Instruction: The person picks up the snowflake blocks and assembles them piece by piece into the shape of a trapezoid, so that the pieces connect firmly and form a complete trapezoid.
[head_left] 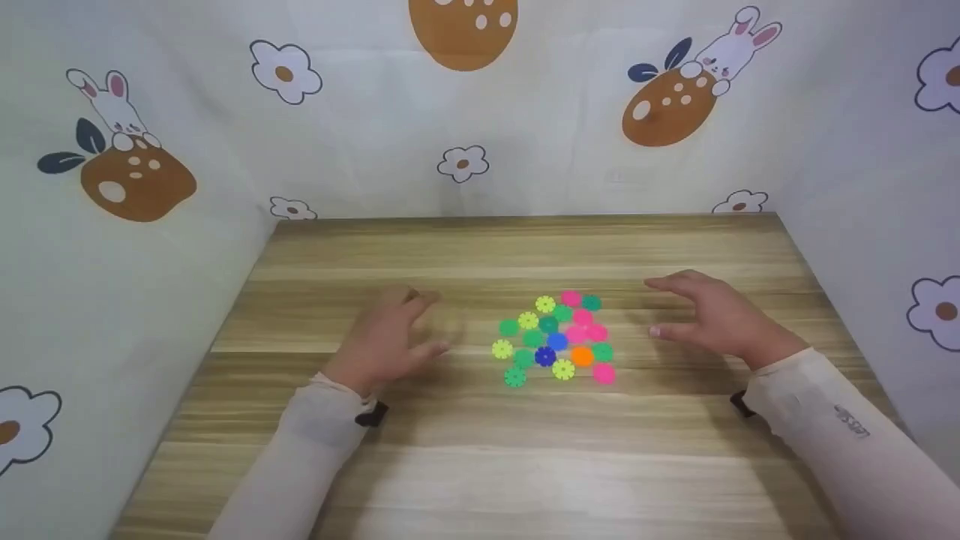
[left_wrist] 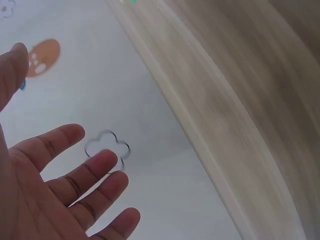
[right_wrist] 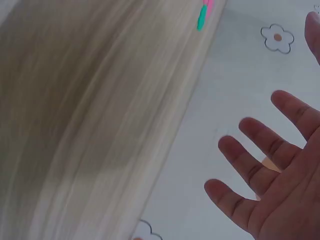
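Several small round plastic discs with notched rims lie in a loose cluster on the wooden table, among them a blue disc [head_left: 556,341], an orange disc [head_left: 582,356], a pink disc [head_left: 604,373] and a yellow disc [head_left: 563,369]. To the left of the cluster, apart from it, is my left hand [head_left: 382,337], holding nothing. My right hand [head_left: 712,315] is to the right of the discs, also bare and touching none of them. Both wrist views show spread, relaxed fingers. At the top of the right wrist view a green disc [right_wrist: 201,18] shows edge-on.
The wood-grain table [head_left: 480,465] reaches back to a pale wall covering [head_left: 360,135] printed with flowers, rabbits and brown fruit. Similar covering borders the table on the left and right. A black strap piece [head_left: 372,414] is at my left wrist.
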